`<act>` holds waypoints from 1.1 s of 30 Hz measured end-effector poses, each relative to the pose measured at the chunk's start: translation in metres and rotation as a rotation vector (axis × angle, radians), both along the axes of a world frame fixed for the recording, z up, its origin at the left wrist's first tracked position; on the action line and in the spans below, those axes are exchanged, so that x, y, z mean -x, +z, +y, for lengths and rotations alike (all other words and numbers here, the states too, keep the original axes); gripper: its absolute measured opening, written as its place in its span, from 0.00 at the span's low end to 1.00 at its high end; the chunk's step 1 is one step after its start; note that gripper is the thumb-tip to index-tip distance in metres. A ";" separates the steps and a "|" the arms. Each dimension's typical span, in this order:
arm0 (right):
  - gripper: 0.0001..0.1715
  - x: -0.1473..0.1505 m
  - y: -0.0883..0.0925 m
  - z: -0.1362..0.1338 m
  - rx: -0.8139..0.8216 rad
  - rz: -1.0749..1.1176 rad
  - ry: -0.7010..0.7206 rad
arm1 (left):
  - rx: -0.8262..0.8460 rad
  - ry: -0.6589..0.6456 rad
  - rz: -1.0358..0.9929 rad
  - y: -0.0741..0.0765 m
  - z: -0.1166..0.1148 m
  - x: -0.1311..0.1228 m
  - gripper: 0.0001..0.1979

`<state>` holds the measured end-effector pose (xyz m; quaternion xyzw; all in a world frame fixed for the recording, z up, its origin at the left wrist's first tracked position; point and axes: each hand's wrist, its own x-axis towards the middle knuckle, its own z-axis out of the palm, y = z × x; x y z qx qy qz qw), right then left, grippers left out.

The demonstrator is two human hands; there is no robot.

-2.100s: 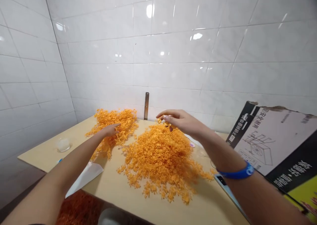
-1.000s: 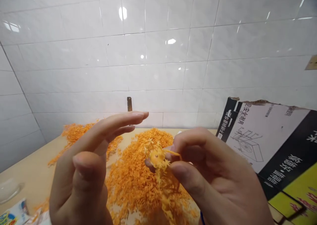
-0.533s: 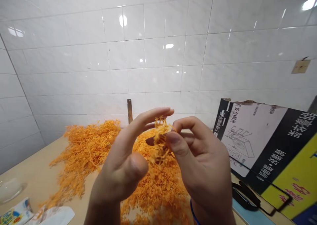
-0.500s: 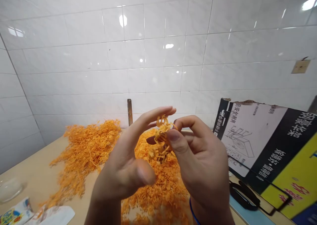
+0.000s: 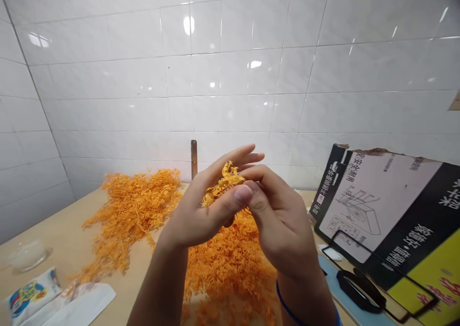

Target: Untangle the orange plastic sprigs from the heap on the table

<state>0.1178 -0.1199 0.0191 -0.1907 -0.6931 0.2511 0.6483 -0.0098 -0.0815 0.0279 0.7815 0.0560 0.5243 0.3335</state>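
Small orange plastic sprigs (image 5: 220, 186), with star-shaped tips, are held up in front of me between both hands. My left hand (image 5: 204, 206) closes round them, its thumb laid across and its fingers stretched behind. My right hand (image 5: 282, 216) pinches at their right end, thumb tip touching the left thumb; a blue band circles that wrist. Part of the sprigs is hidden by the thumbs. Under the hands spreads a heap of the same orange sprigs (image 5: 230, 264). A second orange heap (image 5: 140, 196) lies on the table to the left.
On the table (image 5: 68, 220) at left are a clear bowl (image 5: 27, 256), a white printed packet (image 5: 34, 292) and a white paper piece (image 5: 86, 304). To the right stand a printed cardboard box (image 5: 381, 211) and a black-framed object (image 5: 361, 290) over a light blue board. A tiled wall rises behind.
My left thumb and fingers, spread apart before, have closed on the sprigs, and the two thumbs have come together. The view has shifted slightly, moving the box rightward.
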 end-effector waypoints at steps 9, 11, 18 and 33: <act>0.14 -0.003 -0.002 0.011 0.022 -0.072 -0.072 | 0.104 -0.080 0.035 0.000 0.003 -0.005 0.26; 0.16 -0.003 -0.002 0.014 0.017 -0.105 -0.074 | 0.148 -0.128 0.049 0.001 0.006 -0.006 0.27; 0.20 -0.001 -0.003 0.025 -0.043 -0.140 -0.005 | 0.196 -0.246 -0.091 0.000 0.014 -0.011 0.26; 0.25 -0.003 -0.009 0.049 -0.297 -0.238 -0.032 | 0.706 -0.368 -0.434 0.004 0.022 -0.020 0.16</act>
